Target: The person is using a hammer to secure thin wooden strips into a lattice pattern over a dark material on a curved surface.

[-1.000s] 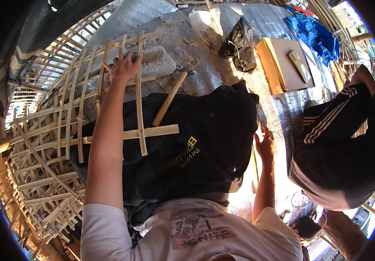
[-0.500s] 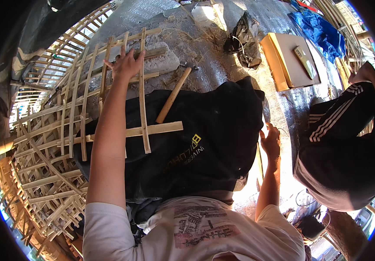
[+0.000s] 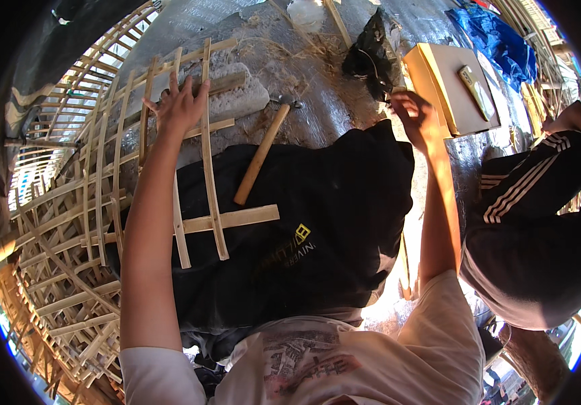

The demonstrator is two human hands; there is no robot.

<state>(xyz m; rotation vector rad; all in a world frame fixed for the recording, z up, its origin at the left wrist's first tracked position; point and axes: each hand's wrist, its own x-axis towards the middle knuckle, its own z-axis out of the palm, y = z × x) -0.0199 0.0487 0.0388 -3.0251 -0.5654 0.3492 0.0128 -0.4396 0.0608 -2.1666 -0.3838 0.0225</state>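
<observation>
My left hand [image 3: 180,106] lies with fingers spread on the upper part of a bamboo lattice [image 3: 207,155], over a crosswise strip that rests on a pale stone block [image 3: 250,94]. My right hand [image 3: 417,120] is raised at the near edge of a crumpled black plastic bag [image 3: 370,57]. Its fingers are loosely bent and apart, and nothing shows in them; whether the fingertips touch the bag is unclear. Between my hands a hammer [image 3: 258,158] lies with its wooden handle on the black cloth [image 3: 331,175] over my lap and its head on the floor sheet.
Right of the bag stands a cardboard box [image 3: 449,77] with a pale phone-like object [image 3: 476,91] on top. A blue tarp [image 3: 496,44] lies beyond. Another person in black striped clothing [image 3: 533,236] sits close at my right. Woven bamboo [image 3: 68,270] fills the left side.
My right hand has risen from beside my right knee to the black plastic bag. My left hand stays on the lattice. The whole view has shifted slightly.
</observation>
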